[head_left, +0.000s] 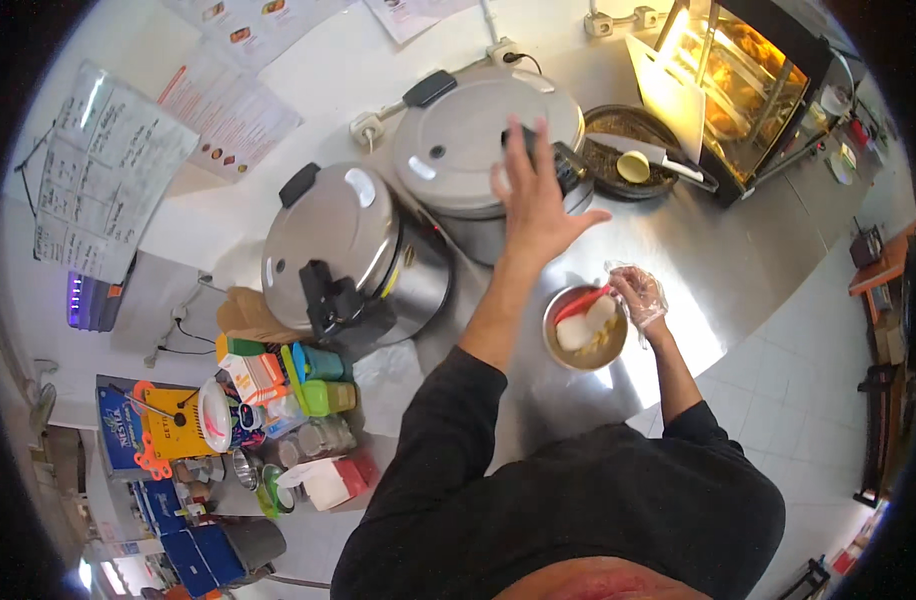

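Observation:
My left hand [540, 205], bare, is raised with its fingers spread, over or beside the front of the larger steel rice cooker [468, 130]. Its fingertips overlap the dark lid handle in view, and whether they touch it I cannot tell. In a clear plastic glove, my right hand [639, 294] is closed around a red spoon-like utensil [581, 303] at the rim of a round metal bowl [551, 345]. White, rounded food, perhaps rice [575, 331], lies in the bowl with small yellow pieces [605, 345]. The bowl stands on the steel counter [523, 400].
A second rice cooker [328, 240] stands to the left. Behind the bowl, a dark pan [618, 185] holds a knife [638, 150] and a small yellowish cup [633, 167]. A lit food warmer [728, 75] is at the far right. Tubs and boxes [328, 397] crowd the left.

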`<state>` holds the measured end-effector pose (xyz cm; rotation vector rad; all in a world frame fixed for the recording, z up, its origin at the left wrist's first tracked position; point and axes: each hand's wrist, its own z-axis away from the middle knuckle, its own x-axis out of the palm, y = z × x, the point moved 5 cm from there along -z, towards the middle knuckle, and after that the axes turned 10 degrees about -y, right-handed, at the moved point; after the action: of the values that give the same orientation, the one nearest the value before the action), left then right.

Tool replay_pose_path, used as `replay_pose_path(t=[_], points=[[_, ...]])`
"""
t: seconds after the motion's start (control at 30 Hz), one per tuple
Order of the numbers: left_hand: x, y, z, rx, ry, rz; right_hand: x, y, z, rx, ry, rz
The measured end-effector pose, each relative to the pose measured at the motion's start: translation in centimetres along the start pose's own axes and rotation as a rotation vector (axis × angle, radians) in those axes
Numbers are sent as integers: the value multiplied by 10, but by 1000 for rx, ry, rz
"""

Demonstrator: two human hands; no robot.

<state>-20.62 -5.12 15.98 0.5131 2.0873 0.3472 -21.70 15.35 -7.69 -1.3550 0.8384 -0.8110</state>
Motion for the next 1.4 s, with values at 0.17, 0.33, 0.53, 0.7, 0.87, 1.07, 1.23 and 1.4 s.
replay_pose_path(t=[0.17, 0.33, 0.53, 0.7, 0.87, 1.07, 1.23, 1.4], points=[[55, -52, -3, -470, 20, 141, -64, 6, -28, 125, 29, -8], [72, -63, -15, -453, 122, 682, -87, 17, -66, 39, -29, 7], [-32, -15, -126, -188, 60, 661, -95, -91, -175, -281, -50, 819], [-96, -55, -198, -277, -9, 513, 20, -198, -259, -707, -450, 1026], [-100, -55, -217, -282, -9, 434, 116, -144, -352, -630, -919, 1302], [-115, -57, -223, -188, 14, 341, 184, -101, -386, -363, -1040, 1264], [-128, -68, -212, -229, -2, 229, 244, -91, -387, -310, -1076, 1220], [-119, -60, -217, -150, -55, 425, 256, -85, -401, -262, -844, 1244]])
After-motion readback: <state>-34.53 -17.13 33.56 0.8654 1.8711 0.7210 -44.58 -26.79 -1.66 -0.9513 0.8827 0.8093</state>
